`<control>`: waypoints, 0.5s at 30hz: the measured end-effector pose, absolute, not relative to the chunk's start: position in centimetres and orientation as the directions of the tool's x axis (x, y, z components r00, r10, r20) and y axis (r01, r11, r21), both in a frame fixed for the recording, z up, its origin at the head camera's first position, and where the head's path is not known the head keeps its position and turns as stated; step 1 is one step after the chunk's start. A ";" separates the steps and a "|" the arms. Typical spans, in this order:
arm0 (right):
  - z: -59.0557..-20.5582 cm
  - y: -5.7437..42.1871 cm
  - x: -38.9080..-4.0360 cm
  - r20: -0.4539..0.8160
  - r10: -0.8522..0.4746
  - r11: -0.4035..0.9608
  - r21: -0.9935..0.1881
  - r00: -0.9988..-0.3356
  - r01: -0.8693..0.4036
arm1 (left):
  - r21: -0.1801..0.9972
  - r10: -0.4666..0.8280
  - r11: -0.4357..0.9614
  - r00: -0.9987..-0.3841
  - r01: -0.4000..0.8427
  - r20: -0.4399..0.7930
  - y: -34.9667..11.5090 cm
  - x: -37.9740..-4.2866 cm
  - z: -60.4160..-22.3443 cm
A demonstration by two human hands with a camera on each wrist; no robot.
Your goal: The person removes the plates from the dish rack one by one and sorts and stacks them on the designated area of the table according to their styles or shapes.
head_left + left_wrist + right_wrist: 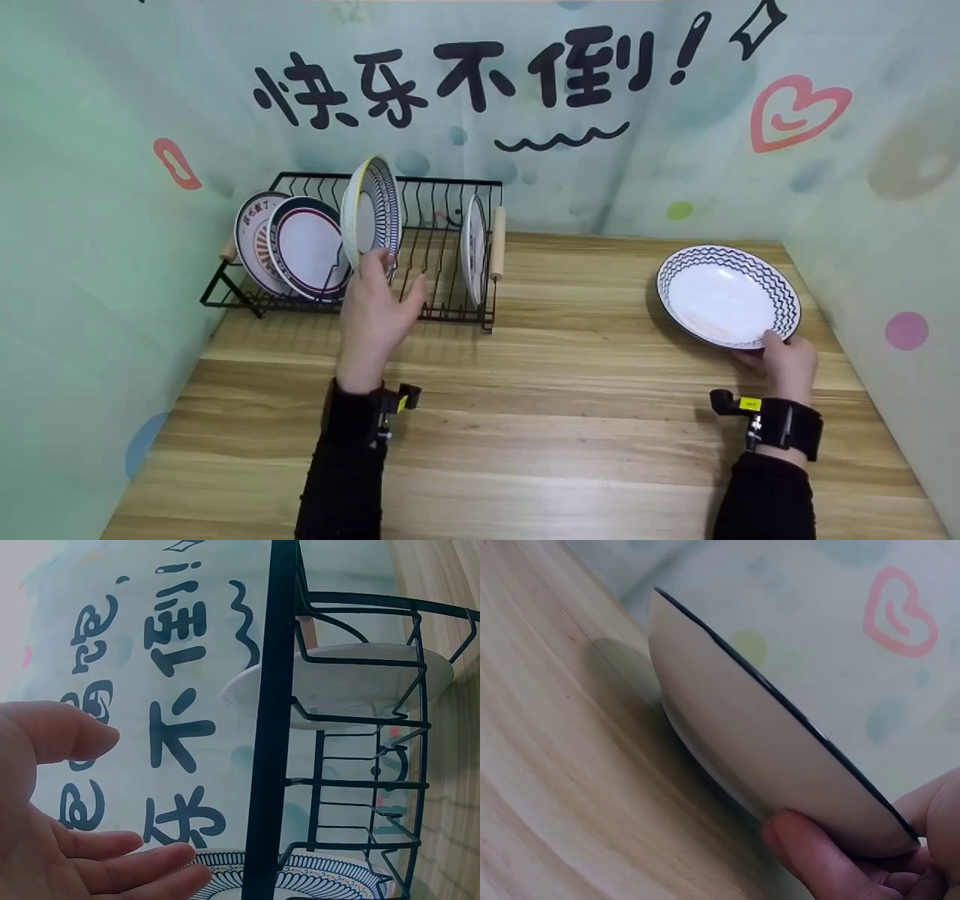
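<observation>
Toward the right, a white plate [724, 296] with a black wavy border is tilted, its near edge gripped by my right hand [787, 364]. The right wrist view shows the plate's pale underside [742, 727], with fingers below the rim. My left hand [379, 311] is at the front of the black dish rack [431, 247], thumb apart from extended fingers. Its fingertips lie right by a deep plate [367, 217] with a blue-patterned inside and yellowish rim, which stands on edge in the rack. In the left wrist view, that patterned plate [330, 874] shows below the fingers.
At the rack's left end lean a dark-rimmed plate [307, 247] and a plate with orange stripes [259, 217]. Another plate [474, 251] stands upright near the right wooden handle [498, 244]. Printed cloth walls [600, 180] border the wooden table [555, 420] on the back and sides.
</observation>
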State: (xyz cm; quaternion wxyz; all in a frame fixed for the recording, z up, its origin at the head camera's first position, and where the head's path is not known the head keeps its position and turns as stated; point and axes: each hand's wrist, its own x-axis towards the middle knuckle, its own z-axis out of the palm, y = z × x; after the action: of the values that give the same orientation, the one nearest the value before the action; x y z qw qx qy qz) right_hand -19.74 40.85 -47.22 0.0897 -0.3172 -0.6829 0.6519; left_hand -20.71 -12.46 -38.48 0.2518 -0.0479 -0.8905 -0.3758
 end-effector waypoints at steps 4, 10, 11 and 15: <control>-47.1 40.5 -20.0 -0.324 0.526 -0.225 -0.945 -0.786 0.239 | 0.657 -0.119 0.710 -0.876 0.254 0.467 -12.7 -20.7 -38.4; -46.9 40.2 -20.0 -0.355 0.512 -0.300 -0.927 -0.782 0.225 | 0.665 -0.126 0.704 -0.879 0.248 0.461 -12.8 -20.7 -38.4; -46.9 40.2 -19.9 -0.364 0.503 -0.314 -0.922 -0.784 0.227 | 0.665 -0.127 0.704 -0.876 0.250 0.465 -12.8 -20.7 -38.4; -46.7 40.2 -19.7 -0.398 0.450 -0.393 -0.892 -0.799 0.223 | 0.659 -0.131 0.703 -0.862 0.267 0.489 -12.8 -20.8 -38.6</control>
State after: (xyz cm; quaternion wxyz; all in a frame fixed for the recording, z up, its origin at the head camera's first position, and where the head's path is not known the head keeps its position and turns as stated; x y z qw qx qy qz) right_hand -19.66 40.19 -46.67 0.0734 -0.3083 -0.5459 0.7756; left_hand -20.77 -12.81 -38.55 0.2597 -0.0384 -0.8855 -0.3834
